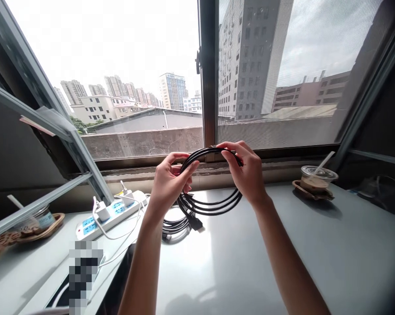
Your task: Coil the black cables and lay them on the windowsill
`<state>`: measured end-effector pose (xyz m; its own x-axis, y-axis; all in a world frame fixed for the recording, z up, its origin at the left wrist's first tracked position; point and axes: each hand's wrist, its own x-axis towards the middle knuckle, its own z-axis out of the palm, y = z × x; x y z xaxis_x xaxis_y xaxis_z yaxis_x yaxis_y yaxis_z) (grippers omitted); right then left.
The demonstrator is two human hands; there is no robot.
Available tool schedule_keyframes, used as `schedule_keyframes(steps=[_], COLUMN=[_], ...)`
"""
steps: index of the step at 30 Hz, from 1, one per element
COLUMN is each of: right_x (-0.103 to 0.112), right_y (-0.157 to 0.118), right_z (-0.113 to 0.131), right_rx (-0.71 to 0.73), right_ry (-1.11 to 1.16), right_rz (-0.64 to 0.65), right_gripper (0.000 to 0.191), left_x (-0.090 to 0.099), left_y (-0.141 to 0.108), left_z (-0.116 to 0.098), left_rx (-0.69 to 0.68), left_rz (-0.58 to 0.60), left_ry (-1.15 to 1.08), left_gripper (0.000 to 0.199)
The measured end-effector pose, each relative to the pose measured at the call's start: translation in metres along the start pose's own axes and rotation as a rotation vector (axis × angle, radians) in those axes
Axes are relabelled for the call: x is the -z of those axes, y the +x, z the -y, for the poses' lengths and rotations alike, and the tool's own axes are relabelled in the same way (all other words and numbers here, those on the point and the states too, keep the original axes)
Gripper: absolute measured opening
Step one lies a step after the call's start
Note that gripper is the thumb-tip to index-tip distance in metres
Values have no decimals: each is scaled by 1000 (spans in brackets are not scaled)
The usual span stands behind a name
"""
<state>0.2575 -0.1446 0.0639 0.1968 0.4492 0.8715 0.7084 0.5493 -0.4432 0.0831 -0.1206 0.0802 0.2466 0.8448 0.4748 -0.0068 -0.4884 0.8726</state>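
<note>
A coiled black cable [213, 211] hangs in loops between my two hands, above the white table. My left hand [171, 177] pinches the coil's left side, thumb in front and fingers behind. On the coil's upper right, my right hand [245, 168] closes its thumb and fingers round the loops. A dark plug [195, 222] dangles from the coil at the lower left. Behind it, a second coil of black cable [174, 227] lies on the table, partly hidden by my left forearm.
A white power strip [110, 216] with chargers and white cords stands at left, near a phone [82, 280], partly pixelated. Iced drinks in cups stand at right [317, 178] and far left [40, 218]. A metal frame [82, 153] rises at left; a window [210, 78] lies ahead.
</note>
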Motion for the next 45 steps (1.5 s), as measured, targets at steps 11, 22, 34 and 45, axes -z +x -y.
schedule_keyframes(steps=[11,22,34,45], right_x=[0,14,10,-1], right_y=[-3,-3,-5,-5], right_z=[-3,6,22,12], right_rx=[-277,-219,-241,209], right_ry=[124,86,132,-26], right_rz=[35,282,219,86], right_gripper=[43,39,40,21], left_x=[-12,-3,-12,10], left_y=[-2,-1,2,14], left_z=[3,-3,7,2], left_rx=[-96,-255,-248,301], left_rz=[-90,-187,-228,146], left_ry=[35,69,168,-408], left_gripper=[28,31,55,42])
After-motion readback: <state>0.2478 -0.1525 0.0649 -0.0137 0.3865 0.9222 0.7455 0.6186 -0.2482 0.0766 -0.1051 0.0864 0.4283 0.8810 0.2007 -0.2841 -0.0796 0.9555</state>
